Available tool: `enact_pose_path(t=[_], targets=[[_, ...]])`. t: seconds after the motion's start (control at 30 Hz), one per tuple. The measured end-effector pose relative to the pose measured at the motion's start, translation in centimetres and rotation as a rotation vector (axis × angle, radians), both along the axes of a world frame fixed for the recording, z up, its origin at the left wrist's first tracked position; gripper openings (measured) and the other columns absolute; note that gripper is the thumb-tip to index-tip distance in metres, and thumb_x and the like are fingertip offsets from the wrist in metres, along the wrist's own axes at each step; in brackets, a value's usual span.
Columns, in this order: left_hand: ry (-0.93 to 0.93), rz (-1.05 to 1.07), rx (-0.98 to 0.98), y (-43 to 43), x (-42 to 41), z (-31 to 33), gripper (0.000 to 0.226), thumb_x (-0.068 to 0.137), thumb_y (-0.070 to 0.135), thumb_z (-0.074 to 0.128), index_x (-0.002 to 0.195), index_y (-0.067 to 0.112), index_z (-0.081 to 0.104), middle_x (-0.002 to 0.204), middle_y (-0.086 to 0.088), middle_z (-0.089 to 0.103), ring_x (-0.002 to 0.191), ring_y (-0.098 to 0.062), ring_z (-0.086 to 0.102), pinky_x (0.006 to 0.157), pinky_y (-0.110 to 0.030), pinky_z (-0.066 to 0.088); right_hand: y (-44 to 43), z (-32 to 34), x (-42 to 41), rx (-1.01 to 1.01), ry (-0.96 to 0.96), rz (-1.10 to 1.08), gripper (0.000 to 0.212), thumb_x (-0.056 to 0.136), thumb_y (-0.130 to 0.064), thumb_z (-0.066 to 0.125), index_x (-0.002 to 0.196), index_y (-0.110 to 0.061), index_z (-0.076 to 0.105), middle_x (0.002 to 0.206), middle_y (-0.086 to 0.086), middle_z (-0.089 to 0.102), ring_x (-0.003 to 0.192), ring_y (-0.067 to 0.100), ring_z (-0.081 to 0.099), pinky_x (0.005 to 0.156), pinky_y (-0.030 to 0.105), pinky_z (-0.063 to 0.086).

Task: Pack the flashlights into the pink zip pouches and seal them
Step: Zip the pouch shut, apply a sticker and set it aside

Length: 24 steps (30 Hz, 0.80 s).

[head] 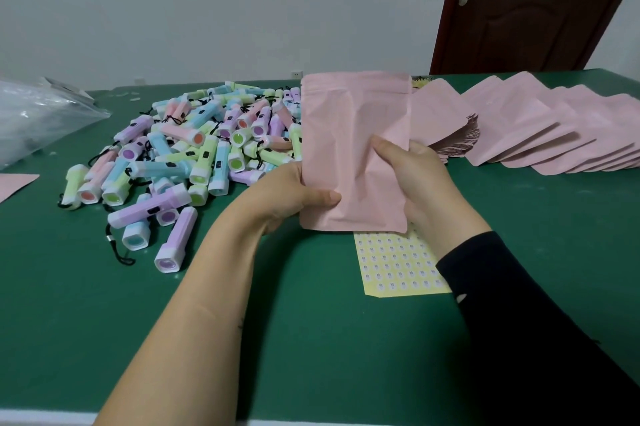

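Both hands grip one pouch [353, 135] and hold it upright above the table [311, 339]. The left hand [294, 190] pinches its lower left edge, thumb on the front, fingers behind. The right hand [408, 169] holds the right side in the same way, with the thumb pressed into the front.

I think the main risk is at the zip. Both hands sit low on the pouch and the top strip is free. From here I cannot tell if the zip is pressed shut along its full width. If one part is open, the load can slip out later. The thin material creases where the thumbs press, so a hard squeeze may leave marks. The pouch hangs over a sheet [398, 263] of stickers, and a careless put-down may bend that sheet.

About the contents: the pouch looks a bit swollen and wrinkled in the middle, so probably a flashlight is inside, but nothing of it is visible. The loose flashlights [207, 148] lie in a heap on the left, just beside the pouch. Many have black cords that may tangle when one is picked. On the right a stack [536, 128] of flat pouches is fanned out, and they look empty. A clear bag [41, 114] lies at the far left; its contents I cannot tell.
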<state>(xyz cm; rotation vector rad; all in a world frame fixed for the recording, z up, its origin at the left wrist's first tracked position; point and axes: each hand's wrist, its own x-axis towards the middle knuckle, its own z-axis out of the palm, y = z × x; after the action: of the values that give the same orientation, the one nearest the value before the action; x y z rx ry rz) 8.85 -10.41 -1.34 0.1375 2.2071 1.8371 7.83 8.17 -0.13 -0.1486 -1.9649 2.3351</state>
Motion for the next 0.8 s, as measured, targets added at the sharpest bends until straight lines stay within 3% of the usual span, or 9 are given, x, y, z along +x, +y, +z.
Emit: enact_pose_path(t=[0.13, 0.37, 0.5, 0.67, 0.8], targets=[[-0.022, -0.02, -0.062, 0.0, 0.1, 0.1, 0.031, 0.077, 0.008, 0.079, 0.105, 0.017, 0.07, 0.1, 0.003, 0.076, 0.094, -0.016, 0.072, 0.078, -0.026, 0.055, 0.0, -0.1, 0.0, -0.048, -0.004, -0.007, 0.004, 0.089, -0.025, 0.07, 0.087, -0.022, 0.068, 0.097, -0.001, 0.075, 0.098, 0.023, 0.069, 0.092, 0.048, 0.054], [0.006, 0.023, -0.063, -0.1, -0.1, 0.1, 0.033, 0.076, 0.006, 0.08, 0.107, 0.012, 0.07, 0.097, 0.0, 0.077, 0.089, -0.019, 0.072, 0.069, -0.024, 0.054, 0.5, 0.0, -0.2, -0.037, 0.007, 0.008, 0.009, 0.086, -0.027, 0.073, 0.084, -0.02, 0.068, 0.086, -0.004, 0.076, 0.094, 0.023, 0.071, 0.087, 0.043, 0.057], [-0.004, 0.028, -0.068, -0.1, 0.1, 0.3, 0.043, 0.068, 0.008, 0.084, 0.109, 0.011, 0.069, 0.101, -0.003, 0.076, 0.097, -0.025, 0.071, 0.086, -0.036, 0.056, 0.9, -0.2, -0.4, -0.013, 0.018, 0.047, 0.006, 0.084, -0.022, 0.075, 0.083, -0.02, 0.07, 0.086, -0.003, 0.077, 0.086, 0.022, 0.073, 0.086, 0.047, 0.057], [0.031, 0.089, 0.168, 0.4, 0.5, 1.1, 0.058, 0.064, 0.027, 0.088, 0.117, 0.014, 0.067, 0.107, 0.0, 0.075, 0.095, -0.018, 0.072, 0.075, -0.027, 0.058, 1.0, -0.4, -0.3, 0.102, -0.02, 0.172, 0.016, 0.081, -0.023, 0.077, 0.094, -0.015, 0.073, 0.091, 0.002, 0.077, 0.088, 0.025, 0.073, 0.086, 0.047, 0.057], [0.015, 0.261, 0.346, 0.5, 0.4, 1.3, 0.069, 0.057, 0.029, 0.083, 0.122, 0.009, 0.065, 0.105, -0.005, 0.075, 0.092, -0.023, 0.073, 0.073, -0.03, 0.058, 0.3, -0.5, 0.2, 0.169, 0.0, 0.268, 0.019, 0.08, -0.024, 0.078, 0.096, -0.014, 0.074, 0.09, 0.0, 0.077, 0.086, 0.021, 0.074, 0.079, 0.037, 0.06]])
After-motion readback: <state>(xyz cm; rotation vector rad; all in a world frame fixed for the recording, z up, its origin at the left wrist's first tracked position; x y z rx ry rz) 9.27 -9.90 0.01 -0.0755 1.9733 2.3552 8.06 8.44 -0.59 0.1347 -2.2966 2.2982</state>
